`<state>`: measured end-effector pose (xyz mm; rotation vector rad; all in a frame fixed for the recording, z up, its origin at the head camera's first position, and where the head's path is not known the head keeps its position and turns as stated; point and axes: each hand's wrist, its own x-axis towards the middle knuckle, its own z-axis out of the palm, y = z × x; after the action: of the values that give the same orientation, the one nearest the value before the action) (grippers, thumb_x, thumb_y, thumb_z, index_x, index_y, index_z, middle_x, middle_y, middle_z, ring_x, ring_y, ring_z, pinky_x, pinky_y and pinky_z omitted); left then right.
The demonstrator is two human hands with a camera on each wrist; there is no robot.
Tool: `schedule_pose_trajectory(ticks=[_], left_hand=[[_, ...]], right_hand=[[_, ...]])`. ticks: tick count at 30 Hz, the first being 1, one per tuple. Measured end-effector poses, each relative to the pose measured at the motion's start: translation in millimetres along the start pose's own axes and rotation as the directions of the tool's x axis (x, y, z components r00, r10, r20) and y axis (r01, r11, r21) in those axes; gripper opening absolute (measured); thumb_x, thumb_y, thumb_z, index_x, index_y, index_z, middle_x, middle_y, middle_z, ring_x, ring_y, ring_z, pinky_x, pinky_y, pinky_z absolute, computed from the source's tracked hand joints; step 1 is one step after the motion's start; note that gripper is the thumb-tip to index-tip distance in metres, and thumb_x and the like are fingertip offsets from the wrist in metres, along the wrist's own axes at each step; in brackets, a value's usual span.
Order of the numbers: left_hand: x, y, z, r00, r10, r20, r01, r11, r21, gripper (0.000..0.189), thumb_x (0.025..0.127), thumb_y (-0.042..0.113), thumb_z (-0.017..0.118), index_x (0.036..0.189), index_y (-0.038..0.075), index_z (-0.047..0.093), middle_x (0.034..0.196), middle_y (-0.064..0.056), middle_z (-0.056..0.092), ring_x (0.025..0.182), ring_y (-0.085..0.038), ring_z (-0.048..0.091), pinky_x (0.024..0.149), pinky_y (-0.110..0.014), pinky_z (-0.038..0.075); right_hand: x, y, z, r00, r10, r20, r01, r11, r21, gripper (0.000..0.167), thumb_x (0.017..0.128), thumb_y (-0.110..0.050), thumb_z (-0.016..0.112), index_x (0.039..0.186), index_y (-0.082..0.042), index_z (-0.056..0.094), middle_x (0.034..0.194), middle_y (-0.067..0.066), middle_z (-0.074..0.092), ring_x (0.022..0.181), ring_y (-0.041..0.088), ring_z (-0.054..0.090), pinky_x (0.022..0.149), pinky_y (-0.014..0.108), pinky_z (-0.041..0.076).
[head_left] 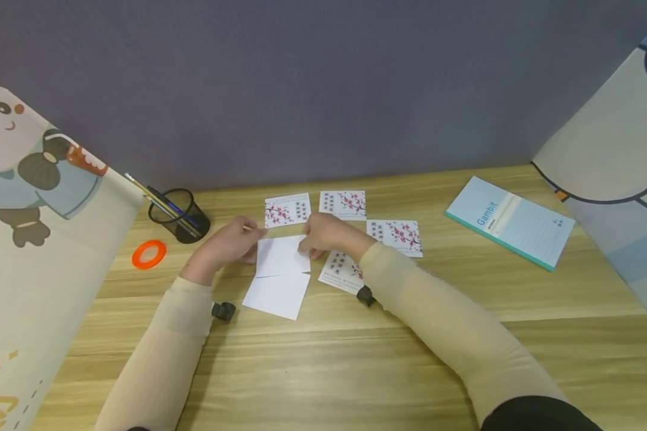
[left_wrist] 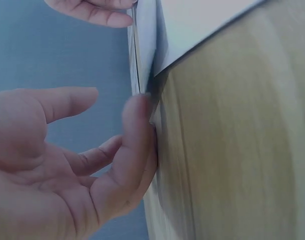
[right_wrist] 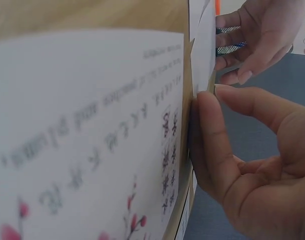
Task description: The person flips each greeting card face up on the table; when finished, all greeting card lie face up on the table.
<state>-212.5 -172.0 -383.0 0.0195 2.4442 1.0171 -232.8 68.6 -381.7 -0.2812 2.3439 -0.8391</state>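
Blank white cards [head_left: 283,257] lie at the middle of the table, one overlapping the other along a line across them. At the left edge of the upper white card, my left hand [head_left: 236,240] touches with a fingertip, its thumb standing apart in the left wrist view. My right hand [head_left: 323,233] pinches the upper card's right edge between thumb and forefinger [right_wrist: 210,117]. Printed blossom cards surround the hands: one at the back left [head_left: 287,210], one behind the right hand [head_left: 342,205], one to the right [head_left: 395,237], and one [head_left: 341,270] partly under the right forearm.
A black mesh pen cup [head_left: 180,215] with pens leans at the left, an orange tape ring [head_left: 148,255] in front of it. A light blue notebook [head_left: 509,221] lies at the right. A grey partition [head_left: 323,90] closes off the table's back edge.
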Motion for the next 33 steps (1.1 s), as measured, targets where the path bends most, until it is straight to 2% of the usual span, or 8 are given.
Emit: schedule_pose_trajectory(ticks=[2,5,7,12,19,26,29,33], left_hand=[[0.9,-0.3,1.3,1.000,-0.002,0.009,0.002,0.999,-0.038,0.060,0.113,0.030,0.050,0.154,-0.009,0.032,0.125,-0.025,0.063,0.100,-0.026,0.074,0.091,-0.035,0.066],[2.4,-1.0,2.1,1.000,-0.011,0.028,0.013,0.997,-0.073,0.056,0.111,0.018,0.052,0.156,-0.008,0.032,0.149,-0.033,0.052,0.114,-0.032,0.071,0.091,-0.032,0.066],[2.1,-1.0,1.3,0.999,-0.008,0.045,0.012,0.997,-0.074,0.055,0.110,0.013,0.053,0.156,-0.008,0.032,0.154,-0.035,0.047,0.116,-0.033,0.070,0.092,-0.031,0.066],[2.9,-4.5,-1.2,0.997,-0.004,0.071,0.010,0.997,-0.079,0.056,0.106,0.007,0.057,0.155,-0.009,0.035,0.151,-0.035,0.048,0.104,-0.024,0.069,0.087,-0.026,0.065],[3.6,-10.4,-3.5,0.994,0.017,0.108,-0.001,0.990,-0.138,0.054,0.106,0.005,0.057,0.154,-0.011,0.037,0.144,-0.032,0.050,0.103,-0.022,0.069,0.086,-0.023,0.065],[2.9,-13.7,-10.6,0.990,0.042,0.135,-0.014,0.978,-0.206,0.051,0.109,0.004,0.051,0.156,-0.009,0.036,0.149,-0.032,0.046,0.113,-0.026,0.067,0.092,-0.025,0.064],[3.5,-14.2,-14.2,0.990,0.048,0.136,-0.018,0.977,-0.211,0.050,0.110,0.006,0.052,0.157,-0.005,0.038,0.148,-0.028,0.048,0.113,-0.025,0.066,0.092,-0.025,0.064],[6.7,-13.9,-16.5,0.990,0.055,0.131,-0.020,0.967,-0.253,0.049,0.111,0.006,0.051,0.157,-0.003,0.038,0.140,-0.021,0.050,0.110,-0.019,0.063,0.093,-0.023,0.063]], right_hand=[[0.3,0,0,1.000,0.000,0.000,0.000,1.000,-0.001,0.052,0.097,-0.019,0.077,0.141,0.004,0.060,0.100,0.010,0.077,0.080,0.015,0.079,0.083,0.025,0.064],[0.8,0,-1,1.000,0.002,-0.001,-0.002,1.000,0.002,0.055,0.098,-0.019,0.076,0.145,0.004,0.058,0.103,0.010,0.076,0.079,0.015,0.079,0.086,0.025,0.064],[1.2,1,0,1.000,0.004,0.000,-0.004,1.000,0.003,0.055,0.098,-0.019,0.076,0.145,0.003,0.058,0.104,0.010,0.076,0.079,0.014,0.079,0.087,0.026,0.064],[2.2,2,0,1.000,0.007,0.004,-0.007,1.000,0.007,0.049,0.099,-0.019,0.075,0.141,0.002,0.062,0.096,0.008,0.076,0.078,0.014,0.079,0.083,0.025,0.064],[3.1,3,-1,1.000,-0.013,0.004,0.013,1.000,-0.012,0.020,0.099,-0.018,0.074,0.109,-0.001,0.073,0.084,0.006,0.075,0.075,0.014,0.079,0.078,0.025,0.064],[-0.3,10,-4,1.000,0.000,0.000,0.000,0.995,0.102,0.053,0.098,-0.019,0.077,0.143,0.002,0.057,0.100,0.009,0.076,0.080,0.015,0.080,0.093,0.030,0.064],[-2.7,14,-6,1.000,-0.006,-0.008,0.007,0.989,0.145,0.056,0.098,-0.019,0.077,0.144,0.002,0.054,0.104,0.011,0.076,0.084,0.017,0.080,0.095,0.032,0.065],[-3.4,17,-8,1.000,-0.029,-0.011,0.030,0.981,0.191,0.054,0.099,-0.017,0.075,0.144,0.003,0.052,0.104,0.014,0.076,0.083,0.020,0.080,0.088,0.031,0.066]])
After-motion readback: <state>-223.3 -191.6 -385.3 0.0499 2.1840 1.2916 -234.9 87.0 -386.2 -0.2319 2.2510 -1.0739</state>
